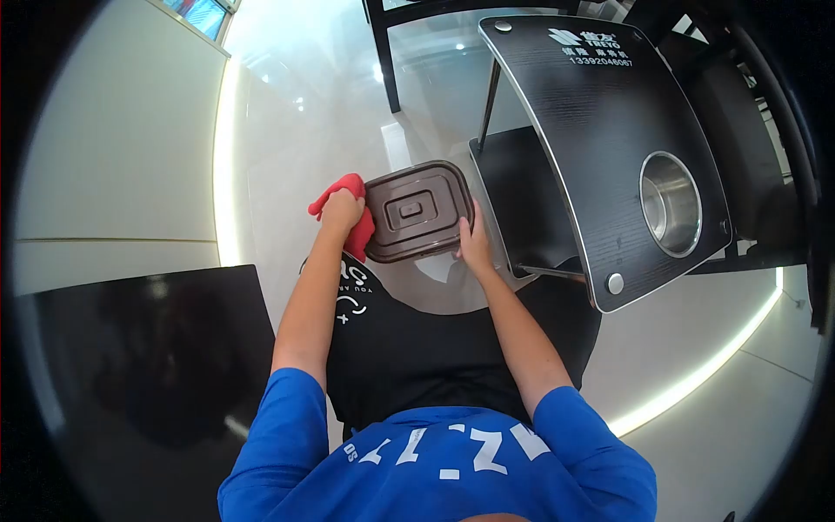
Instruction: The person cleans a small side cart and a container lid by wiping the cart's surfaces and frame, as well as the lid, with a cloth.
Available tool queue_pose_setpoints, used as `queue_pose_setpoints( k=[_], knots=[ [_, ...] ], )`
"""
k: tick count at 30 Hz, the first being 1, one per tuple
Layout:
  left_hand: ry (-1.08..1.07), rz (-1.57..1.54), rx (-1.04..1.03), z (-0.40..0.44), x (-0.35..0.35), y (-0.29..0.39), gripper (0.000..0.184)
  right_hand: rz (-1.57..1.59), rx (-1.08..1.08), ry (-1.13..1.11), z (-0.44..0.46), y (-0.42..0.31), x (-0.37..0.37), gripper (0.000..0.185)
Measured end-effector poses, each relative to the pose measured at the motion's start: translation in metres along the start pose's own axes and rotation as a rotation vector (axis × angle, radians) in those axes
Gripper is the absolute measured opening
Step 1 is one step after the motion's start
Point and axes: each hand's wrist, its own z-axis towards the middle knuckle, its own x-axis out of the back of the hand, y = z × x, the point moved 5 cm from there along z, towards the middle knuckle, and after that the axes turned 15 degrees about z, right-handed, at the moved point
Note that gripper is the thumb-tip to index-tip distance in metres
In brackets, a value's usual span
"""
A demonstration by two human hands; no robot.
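Observation:
In the middle of the head view is a brown rectangular lid [426, 228] with rounded corners and a small raised piece at its centre. Whether a container sits beneath it cannot be made out. My right hand [473, 241] grips its right edge, thumb on top and fingers along the side. A crumpled red cloth [360, 237] is bunched in my closed left hand [342, 210], against the lid's left edge. Part of the cloth hangs down beside that edge.
At right stands a black two-level side table [600, 130] with a metal cup holder [671, 205] in its top; its lower shelf [526, 187] is close to my right hand. A dark glossy surface [143, 374] lies at lower left. Pale cabinets [130, 148] line the left.

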Motion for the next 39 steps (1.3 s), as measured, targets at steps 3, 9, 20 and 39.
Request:
queue_pose_setpoints(
  k=[3,9,20,39],
  knots=[
    [-0.005,0.011,-0.006,0.000,-0.002,0.008,0.027,0.006,-0.073,-0.040,-0.001,0.003,-0.003,0.057],
    [0.021,0.276,-0.219,-0.025,0.006,0.054,0.015,0.100,-0.297,-0.047,-0.013,0.011,-0.010,0.057],
    [0.118,0.194,-0.483,-0.004,0.010,0.141,0.014,0.052,-0.172,-0.120,-0.010,0.014,-0.006,0.061],
    [-0.131,0.320,-0.873,-0.072,0.011,0.188,0.013,0.393,-0.696,-0.264,-0.010,0.049,-0.003,0.098]
  ],
)
